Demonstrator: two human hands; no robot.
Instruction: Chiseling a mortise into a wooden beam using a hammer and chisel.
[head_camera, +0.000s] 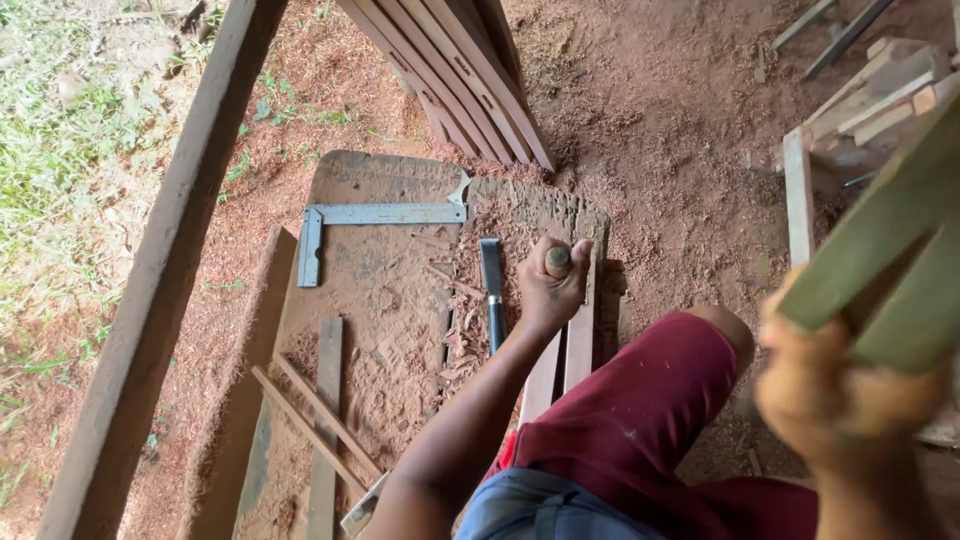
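My left hand is shut on the wooden handle of a chisel, held upright on a reddish wooden plank lying on the work board. My right hand, blurred and raised close to the camera at the right, is shut on a green wooden mallet. A second chisel with a dark handle lies flat on the board just left of my left hand, among wood shavings.
A metal try square lies on the board's far left part. Thin wooden strips rest near the front. A thick post slants at left. Stacked planks lean behind; timber offcuts sit at right on sawdust-covered ground.
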